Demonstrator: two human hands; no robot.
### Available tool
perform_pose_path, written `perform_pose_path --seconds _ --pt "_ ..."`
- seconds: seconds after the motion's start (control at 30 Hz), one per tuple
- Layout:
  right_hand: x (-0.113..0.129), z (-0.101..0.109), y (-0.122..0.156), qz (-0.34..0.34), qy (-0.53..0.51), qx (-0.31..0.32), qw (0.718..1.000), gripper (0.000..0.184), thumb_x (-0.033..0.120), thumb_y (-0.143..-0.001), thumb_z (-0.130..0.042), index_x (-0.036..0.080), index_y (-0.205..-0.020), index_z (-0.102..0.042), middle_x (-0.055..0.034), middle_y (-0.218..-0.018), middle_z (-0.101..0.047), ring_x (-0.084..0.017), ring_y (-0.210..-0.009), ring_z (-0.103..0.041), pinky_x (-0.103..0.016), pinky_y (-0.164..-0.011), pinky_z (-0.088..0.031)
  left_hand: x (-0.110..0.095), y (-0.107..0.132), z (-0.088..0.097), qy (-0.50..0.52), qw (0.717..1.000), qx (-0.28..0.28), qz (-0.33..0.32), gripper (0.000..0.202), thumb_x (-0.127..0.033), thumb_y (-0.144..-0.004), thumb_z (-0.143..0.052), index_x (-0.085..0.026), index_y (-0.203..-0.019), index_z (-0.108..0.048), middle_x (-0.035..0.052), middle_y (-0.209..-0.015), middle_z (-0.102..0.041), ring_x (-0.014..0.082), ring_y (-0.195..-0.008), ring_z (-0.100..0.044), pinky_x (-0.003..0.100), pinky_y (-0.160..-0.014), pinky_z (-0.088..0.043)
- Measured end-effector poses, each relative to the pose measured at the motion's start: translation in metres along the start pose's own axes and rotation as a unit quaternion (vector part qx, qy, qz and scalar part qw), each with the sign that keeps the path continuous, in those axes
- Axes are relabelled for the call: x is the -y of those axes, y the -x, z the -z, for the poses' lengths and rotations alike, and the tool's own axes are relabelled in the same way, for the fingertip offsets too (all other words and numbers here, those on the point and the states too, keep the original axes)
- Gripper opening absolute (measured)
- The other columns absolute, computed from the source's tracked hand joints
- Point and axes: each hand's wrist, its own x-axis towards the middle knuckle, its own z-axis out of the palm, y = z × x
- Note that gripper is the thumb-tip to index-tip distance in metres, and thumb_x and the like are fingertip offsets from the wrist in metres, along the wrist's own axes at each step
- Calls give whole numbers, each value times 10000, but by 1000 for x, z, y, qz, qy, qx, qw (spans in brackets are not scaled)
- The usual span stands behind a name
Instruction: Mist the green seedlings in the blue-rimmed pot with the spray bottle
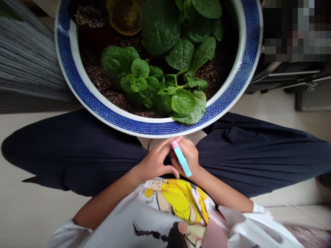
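Observation:
My right hand [190, 153] is closed around a spray bottle, whose light-blue head and pink nozzle [183, 160] show from above. The rest of the bottle is hidden by my hands. My left hand [156, 160] is open beside it, thumb apart and fingers stretched toward the fingers of my right hand. Just beyond both hands stands a large round pot [157, 128] with a blue patterned rim. Green leafy plants [144, 81] with wet-looking leaves grow in its dark soil [113, 98]. One leaf [192, 112] hangs over the near rim.
Inside the pot, at the back, are a yellowish round container [126, 17] and a dark small pot [89, 15]. My legs in dark trousers [77, 151] spread to both sides. A grey string curtain [31, 62] hangs left; dark metal-framed equipment [287, 75] stands right.

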Motion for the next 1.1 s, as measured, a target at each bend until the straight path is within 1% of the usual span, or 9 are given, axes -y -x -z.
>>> perform_pose_path --seconds 0.2,0.37,0.43,0.57,0.77,0.87,0.97,1.03,1.1 --pt "0 0 -2 4 -28 44 999 173 189 -756 -531 202 -923 -570 -53 -809 -662 -230 -767 -608 -352 -675 -422 5 0 1 -2 999 -37 -30 1092 -543 -570 -885 -281 -1492 -363 129 -1486 -477 365 -1365 -459 529 -1150 -386" --pt "-1 -1 -4 15 -52 43 998 166 249 -804 -553 205 -963 -577 -69 -882 -686 -250 -861 -639 -375 -730 -452 4 -1 3 -37 997 -54 -50 1099 -574 -551 -882 -254 -1476 -383 151 -1451 -496 372 -1343 -464 565 -1142 -371" --pt "-1 -1 -3 14 -47 33 998 158 244 -799 -556 204 -951 -579 -60 -853 -679 -243 -833 -639 -368 -718 -438 3 -1 2 -40 997 -48 -54 1089 -565 -583 -871 -253 -1490 -357 154 -1474 -477 376 -1360 -451 565 -1146 -370" --pt "-1 -1 0 10 -11 1 1000 113 173 -749 -527 203 -853 -558 -34 -735 -637 -209 -693 -590 -349 -649 -371 2 1 -2 -43 996 -26 -67 978 -487 -723 -814 -267 -1523 -295 137 -1514 -448 354 -1402 -423 524 -1161 -380" --pt "0 -1 2 9 11 -19 1000 100 127 -728 -502 212 -778 -511 -5 -643 -567 -175 -614 -509 -327 -604 -328 2 5 -9 -37 996 -55 -66 887 -404 -783 -786 -274 -1523 -314 123 -1460 -522 333 -1372 -476 475 -1140 -425" --pt "0 -1 1 4 -1 -1 1000 81 146 -753 -513 212 -800 -515 -6 -664 -575 -177 -635 -527 -327 -618 -344 3 5 -8 -28 996 -65 -50 928 -446 -732 -819 -278 -1512 -345 125 -1453 -531 337 -1359 -491 472 -1130 -435" --pt "0 -1 0 -5 -32 28 999 87 209 -791 -534 206 -878 -536 -26 -747 -622 -199 -711 -580 -342 -663 -379 5 4 -5 -17 996 -69 -46 1079 -548 -585 -869 -272 -1501 -370 139 -1475 -504 359 -1350 -492 498 -1136 -420" --pt "0 -1 0 -8 -47 34 998 120 259 -806 -545 205 -914 -542 -43 -805 -647 -217 -764 -602 -357 -691 -391 6 3 -4 -14 996 -62 -59 1161 -576 -523 -882 -266 -1509 -353 152 -1503 -466 376 -1366 -466 526 -1151 -388" --pt "0 0 0 -6 -57 41 998 166 299 -812 -559 205 -949 -551 -53 -854 -663 -227 -801 -613 -369 -718 -394 8 3 -3 -4 996 -56 -64 1227 -565 -513 -895 -263 -1535 -287 163 -1523 -434 382 -1384 -439 543 -1166 -356"
